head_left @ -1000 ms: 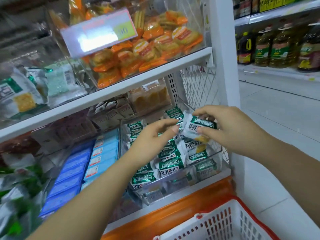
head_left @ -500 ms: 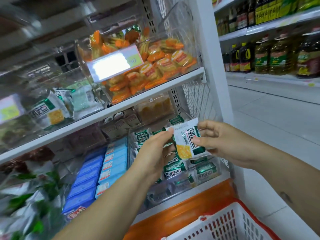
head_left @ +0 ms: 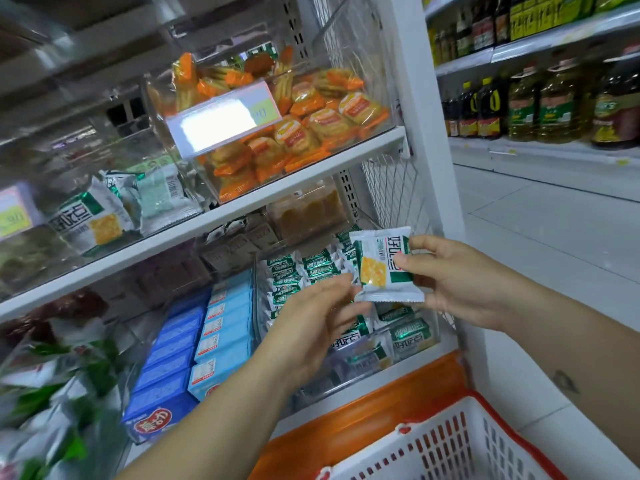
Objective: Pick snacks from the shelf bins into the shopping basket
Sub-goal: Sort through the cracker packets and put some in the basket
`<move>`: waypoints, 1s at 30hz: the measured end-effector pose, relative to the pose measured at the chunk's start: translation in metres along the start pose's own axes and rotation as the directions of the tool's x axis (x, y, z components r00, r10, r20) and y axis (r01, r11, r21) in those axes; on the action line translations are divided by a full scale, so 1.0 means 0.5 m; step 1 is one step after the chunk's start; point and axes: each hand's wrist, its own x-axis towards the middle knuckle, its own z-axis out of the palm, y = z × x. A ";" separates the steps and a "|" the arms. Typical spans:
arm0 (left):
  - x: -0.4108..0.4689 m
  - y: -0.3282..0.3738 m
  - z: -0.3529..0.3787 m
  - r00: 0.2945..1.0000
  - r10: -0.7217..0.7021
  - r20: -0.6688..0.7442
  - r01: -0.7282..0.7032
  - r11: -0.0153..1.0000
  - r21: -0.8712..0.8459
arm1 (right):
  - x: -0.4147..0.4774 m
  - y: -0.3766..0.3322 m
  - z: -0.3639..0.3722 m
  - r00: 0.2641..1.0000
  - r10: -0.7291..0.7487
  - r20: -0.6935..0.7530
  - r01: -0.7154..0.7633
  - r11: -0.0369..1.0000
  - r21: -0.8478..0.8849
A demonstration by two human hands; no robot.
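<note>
One green-and-white cracker packet point(head_left: 382, 268) is hanging pinched in my right hand point(head_left: 460, 282). I am clamping its right edge between my thumb and fingertips, and its printed face with the yellow cracker picture is turning toward me. I am holding it in the air in front of the clear bin point(head_left: 332, 382) on the lower shelf, just above the heap of matching packets point(head_left: 410, 336) lying inside.

My left hand point(head_left: 311, 320) is reaching up from below, with its fingers loosely curved. Its fingertips are arriving at the packet's lower left corner, and I cannot tell whether they are gripping the wrapper or only brushing against it.

Low on my right, the white shopping basket point(head_left: 450, 455) with its red rim is waiting well apart from the packet. What lies inside it is staying out of my sight.

To the left of the bin, blue boxes point(head_left: 225, 327) are standing in rows. On the shelf board point(head_left: 277, 188) above, a second clear bin is holding orange-wrapped snacks point(head_left: 311, 126), with a glaring price tag point(head_left: 225, 119) clipped across its front. Another packet like mine point(head_left: 86, 220) is lying in the bin to the left of that one. Across the aisle on my right, bottles of cooking oil point(head_left: 554, 102) are lining the far shelves.
</note>
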 end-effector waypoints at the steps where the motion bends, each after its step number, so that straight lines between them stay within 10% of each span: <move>1: -0.004 -0.006 -0.001 1.000 -0.007 0.013 0.007 1.000 -0.016 | 0.003 0.001 -0.001 1.000 0.004 -0.006 -0.003 1.000 0.008; 9: -0.014 -0.020 0.000 0.999 -0.032 -0.024 0.029 0.995 -0.099 | 0.007 0.011 0.001 0.999 0.024 -0.028 -0.023 0.999 0.031; 12: -0.017 -0.021 -0.004 0.998 -0.066 -0.021 0.064 0.995 -0.070 | 0.011 0.015 -0.002 0.992 -0.098 -0.080 0.080 0.976 -0.204; 16: -0.023 -0.008 -0.007 0.986 -0.150 0.071 0.159 0.977 -0.142 | -0.005 0.016 0.008 0.819 -0.555 0.148 0.452 0.465 -0.761; 21: -0.032 -0.005 -0.001 0.984 -0.144 0.103 0.158 0.977 -0.142 | -0.010 0.037 0.020 0.679 -0.509 0.530 0.643 0.063 -0.763; 30: -0.029 -0.032 -0.020 0.998 0.001 0.060 0.004 0.997 -0.073 | -0.003 0.022 -0.010 0.956 -0.293 0.021 0.249 0.768 -0.590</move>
